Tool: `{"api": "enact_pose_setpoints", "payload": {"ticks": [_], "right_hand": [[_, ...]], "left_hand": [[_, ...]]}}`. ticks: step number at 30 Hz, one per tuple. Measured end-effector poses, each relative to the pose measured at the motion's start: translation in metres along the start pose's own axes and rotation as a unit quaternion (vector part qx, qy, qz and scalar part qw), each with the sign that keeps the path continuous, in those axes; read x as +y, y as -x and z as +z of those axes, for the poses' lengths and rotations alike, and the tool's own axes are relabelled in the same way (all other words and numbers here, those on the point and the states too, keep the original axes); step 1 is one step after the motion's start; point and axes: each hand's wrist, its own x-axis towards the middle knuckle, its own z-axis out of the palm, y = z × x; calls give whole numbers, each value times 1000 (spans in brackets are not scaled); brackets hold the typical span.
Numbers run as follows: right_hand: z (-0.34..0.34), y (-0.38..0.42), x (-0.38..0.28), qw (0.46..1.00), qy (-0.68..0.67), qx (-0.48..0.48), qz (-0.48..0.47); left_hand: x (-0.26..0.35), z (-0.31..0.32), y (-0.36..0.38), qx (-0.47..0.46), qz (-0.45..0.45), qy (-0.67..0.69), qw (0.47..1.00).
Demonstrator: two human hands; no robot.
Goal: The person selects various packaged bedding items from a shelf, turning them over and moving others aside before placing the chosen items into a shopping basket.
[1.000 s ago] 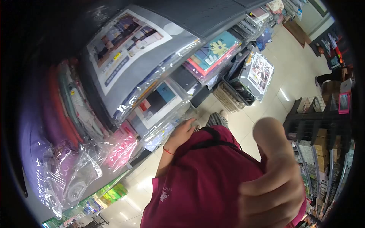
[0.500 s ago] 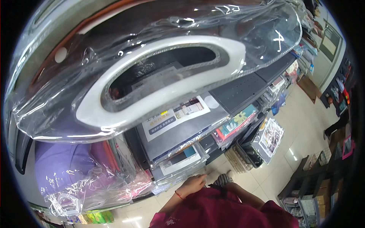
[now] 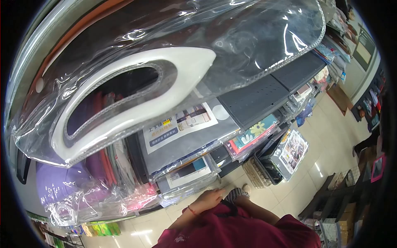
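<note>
My left hand [image 3: 209, 199], with a red string on its wrist, is in front of my maroon shirt [image 3: 231, 227] at waist height. Its fingers look pressed together and curled downward; anything inside them is hidden. My right forearm [image 3: 260, 211] angles in from the other sleeve, but I cannot make out the hand at its end. A large clear plastic bag with a white oval handle [image 3: 182, 62] hangs very close to the camera, with neither hand visibly on it. Beyond it, a grey packaged item with a printed label [image 3: 186, 132] lies on the shelf, apart from my left hand.
Purple items in clear plastic [image 3: 62, 182] are at left. Below the dark shelf [image 3: 256, 99], a flowered package [image 3: 256, 130] stands near a basket [image 3: 256, 171] and a picture-labelled package [image 3: 291, 153]. Racks [image 3: 331, 211] line the right side of the tiled floor [image 3: 326, 140].
The view has shifted slightly, so the bag's handle appears farther left and more tilted. The shelf goods also sit a little farther left. My left hand stays at my waist.
</note>
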Motion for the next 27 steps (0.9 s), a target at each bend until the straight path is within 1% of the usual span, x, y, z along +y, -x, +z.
{"api": "enact_pose_setpoints", "payload": {"ticks": [1, 2, 3, 4, 5, 6, 7, 8, 9, 10, 11, 12, 13, 14, 16, 19, 20, 22, 23, 24, 25, 26, 27], "right_hand": [[14, -41, 23, 992, 91, 19, -90], [26, -79, 45, 963, 194, 58, -177], [39, -119, 68, 918, 286, 112, -252], [-5, -83, 69, 944, -155, 90, -277], [-60, -34, 62, 765, -552, 52, -327], [-118, 18, 49, 686, -583, 89, -425], [-181, 81, 22, 752, -531, 185, -345], [-224, 115, 12, 692, -500, 240, -462], [-260, 144, 2, 691, -453, 339, -450], [-286, 169, -11, 648, -471, 399, -447], [-313, 195, -32, 663, -421, 455, -421], [-336, 204, -48, 673, -370, 488, -414], [-355, 198, -66, 682, -268, 564, -379], [-370, 189, -81, 679, -163, 632, -337], [-391, 157, -103, 740, -30, 635, -220], [-395, 140, -127, 750, -57, 593, -287], [-400, 142, -130, 748, -119, 566, -325], [-403, 147, -129, 733, -240, 501, -392], [-402, 149, -129, 720, -293, 452, -438], [-399, 150, -127, 698, -346, 404, -480], [-395, 153, -123, 667, -397, 360, -517], [-384, 178, -116, 666, -408, 378, -496], [-372, 176, -104, 635, -435, 373, -518]], "left_hand": [[6, -12, 2, 31, 6, 16, 999], [24, -34, 8, 72, -3, 46, 996], [51, -64, 18, 144, 3, 47, 988], [78, -92, 30, 216, 10, 48, 975], [99, -116, 45, 295, 25, 34, 955], [113, -131, 60, 371, 37, 21, 928], [118, -134, 72, 480, 50, 35, 875], [116, -138, 77, 558, 66, 39, 826], [120, -149, 74, 614, 63, -6, 787], [123, -163, 70, 626, 49, -80, 774], [127, -173, 60, 636, -9, -139, 759], [131, -181, 46, 642, -63, -198, 738], [133, -185, 39, 644, -115, -257, 711], [127, -185, 38, 631, -161, -213, 728], [112, -188, 35, 597, -248, -128, 752], [119, -197, 35, 603, -228, -33, 764], [116, -200, 36, 618, -191, 2, 763], [120, -200, 34, 646, -134, -19, 752], [122, -198, 33, 654, -104, -29, 749], [124, -194, 31, 668, -46, 32, 742], [135, -189, 31, 674, -50, 11, 737], [134, -182, 34, 680, -58, -40, 730], [137, -174, 32, 697, -26, 4, 717]]}}
